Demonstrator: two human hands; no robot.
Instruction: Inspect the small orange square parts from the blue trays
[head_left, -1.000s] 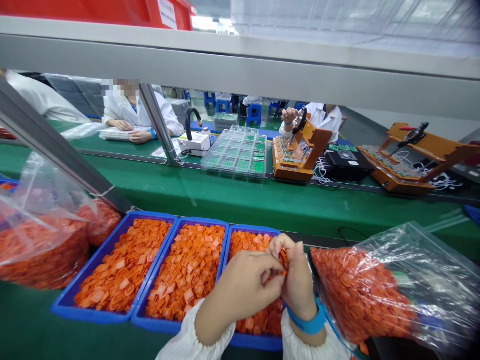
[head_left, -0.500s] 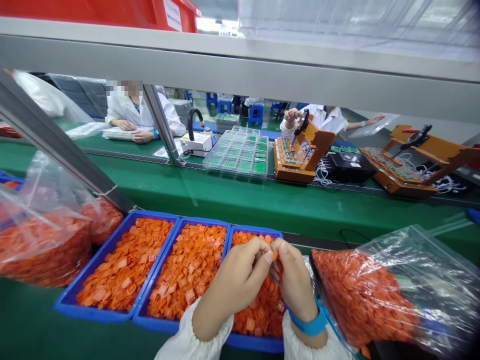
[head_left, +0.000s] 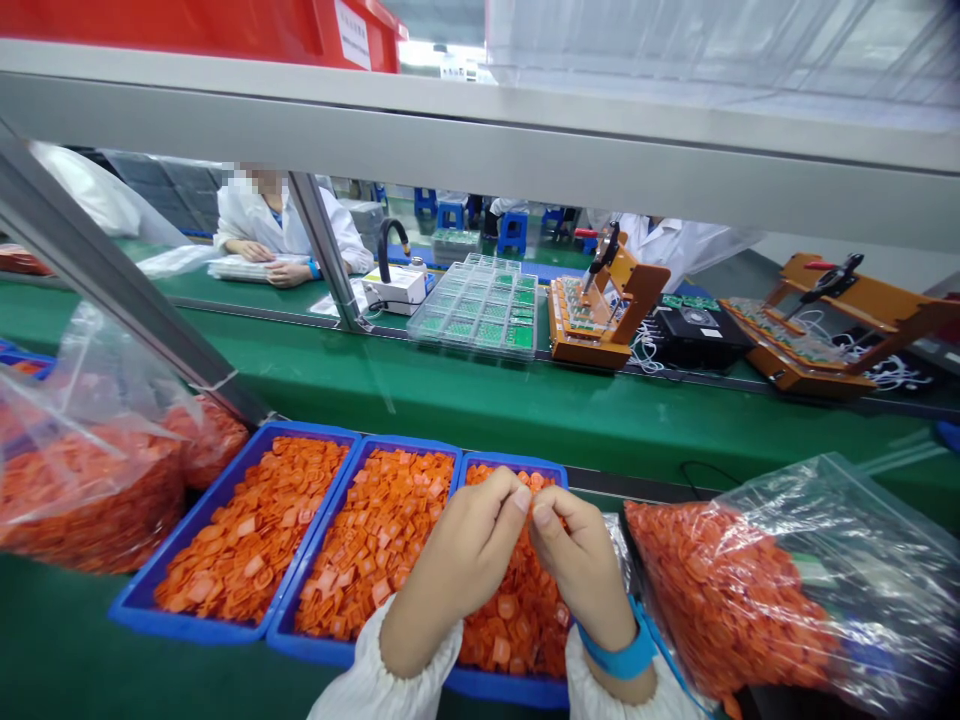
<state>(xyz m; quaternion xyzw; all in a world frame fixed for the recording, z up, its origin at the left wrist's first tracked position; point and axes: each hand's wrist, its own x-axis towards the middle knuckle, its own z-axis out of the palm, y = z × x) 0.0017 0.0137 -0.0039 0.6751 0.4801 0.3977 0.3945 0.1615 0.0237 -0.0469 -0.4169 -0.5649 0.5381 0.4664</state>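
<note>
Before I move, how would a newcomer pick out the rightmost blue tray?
On the green bench, three blue trays of orange pieces stand side by side. The rightmost tray is nearest the clear bag on the right. Unlike its neighbours, it is partly hidden by the right hand.

Bright indoor lt; glare on rt plastic bag [head_left: 787, 590]; rt corners dark.

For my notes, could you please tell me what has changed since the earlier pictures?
The left hand has drawn leftward from the right hand; the orange piece between them is no longer visible. A co-worker's hand no longer shows at the red handle of the left fixture. The blue trays and bags stayed put.
</note>
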